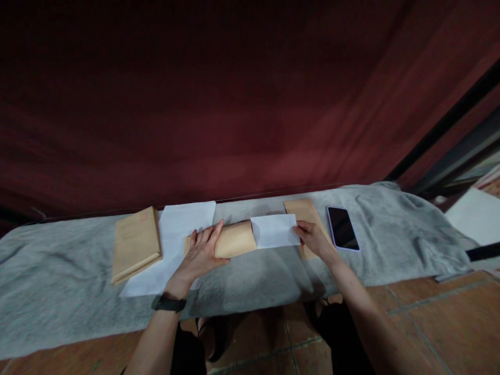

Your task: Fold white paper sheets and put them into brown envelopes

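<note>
My left hand [203,249] lies across a brown paper envelope [236,239], its thumb and fingers spread over the envelope's left part. At the envelope's right end, a folded white paper [273,230] reaches into or against the opening; how far it goes in is hidden. My right hand [312,237] pinches the right edge of that paper between thumb and fingers. Beneath the right hand lies another brown envelope [302,208], flat on the grey cloth. White sheets [172,234] are spread under and beside my left hand.
A stack of brown envelopes [135,242] rests at the left, partly on the white sheets. To the right lies a phone [344,228] with a dark screen. The grey cloth [250,281] covers a narrow bench against a dark red curtain-like backdrop [250,130]. Tiled floor [437,312] shows in front.
</note>
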The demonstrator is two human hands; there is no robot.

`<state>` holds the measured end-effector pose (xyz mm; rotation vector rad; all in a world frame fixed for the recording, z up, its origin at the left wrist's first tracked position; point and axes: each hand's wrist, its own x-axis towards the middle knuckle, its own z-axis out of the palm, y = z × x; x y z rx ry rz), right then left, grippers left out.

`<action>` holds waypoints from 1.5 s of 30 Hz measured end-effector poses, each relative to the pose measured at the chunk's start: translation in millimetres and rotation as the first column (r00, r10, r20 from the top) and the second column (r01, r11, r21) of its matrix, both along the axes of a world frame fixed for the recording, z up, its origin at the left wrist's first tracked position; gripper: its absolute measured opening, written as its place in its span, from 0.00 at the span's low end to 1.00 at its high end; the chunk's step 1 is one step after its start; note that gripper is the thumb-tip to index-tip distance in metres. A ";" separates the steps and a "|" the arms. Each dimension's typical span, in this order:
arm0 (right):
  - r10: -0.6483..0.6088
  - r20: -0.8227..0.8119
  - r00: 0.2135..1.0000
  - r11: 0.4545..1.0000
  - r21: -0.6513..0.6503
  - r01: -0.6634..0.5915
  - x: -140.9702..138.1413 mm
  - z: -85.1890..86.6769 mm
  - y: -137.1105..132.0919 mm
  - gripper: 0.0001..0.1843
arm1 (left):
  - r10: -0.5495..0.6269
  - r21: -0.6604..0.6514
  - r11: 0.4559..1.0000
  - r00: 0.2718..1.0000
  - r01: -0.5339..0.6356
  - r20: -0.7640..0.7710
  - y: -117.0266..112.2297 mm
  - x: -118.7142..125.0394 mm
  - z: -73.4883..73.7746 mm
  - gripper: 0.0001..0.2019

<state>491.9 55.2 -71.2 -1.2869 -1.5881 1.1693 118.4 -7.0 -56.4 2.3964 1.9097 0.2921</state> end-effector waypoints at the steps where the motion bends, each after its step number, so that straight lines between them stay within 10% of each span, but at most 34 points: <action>1: 0.021 -0.005 1.000 0.999 -0.025 -0.021 1.6 -0.7 0.7 0.14 | -0.004 0.001 1.000 1.000 0.004 -0.001 0.2 0.8 0.0 0.59; 30: 0.075 -0.016 0.997 0.954 -0.290 -0.076 -17.9 -8.7 -0.6 0.15 | -0.153 -0.042 0.987 0.988 0.154 0.023 -3.8 38.4 2.0 0.59; 45: 0.010 0.071 0.997 0.997 -0.077 -0.004 -82.1 -27.6 -27.0 0.18 | -0.220 -0.045 0.974 0.973 0.223 0.072 -4.7 64.1 1.2 0.60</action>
